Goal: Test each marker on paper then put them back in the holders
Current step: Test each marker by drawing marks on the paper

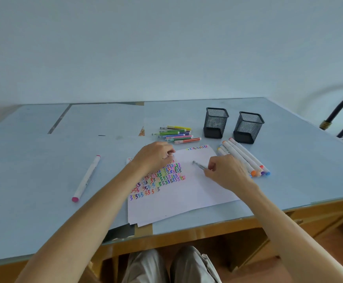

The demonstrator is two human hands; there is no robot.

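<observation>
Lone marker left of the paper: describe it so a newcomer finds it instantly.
Start at the white paper mid-table and look left, past the left hand. The marker lies alone on the blue tabletop, white-barrelled, pink cap nearest the person; every other marker sits grouped.

A white paper (187,193) lies flat near the table's front edge, its left half filled with rows of coloured squiggles. Thin striped markers (176,134) lie bunched beyond it. Thick white markers (244,157) lie side by side at its right. One pink-tipped marker (86,178) lies alone, far left. Two black mesh holders (215,122) (247,127) stand upright, far right.
</observation>
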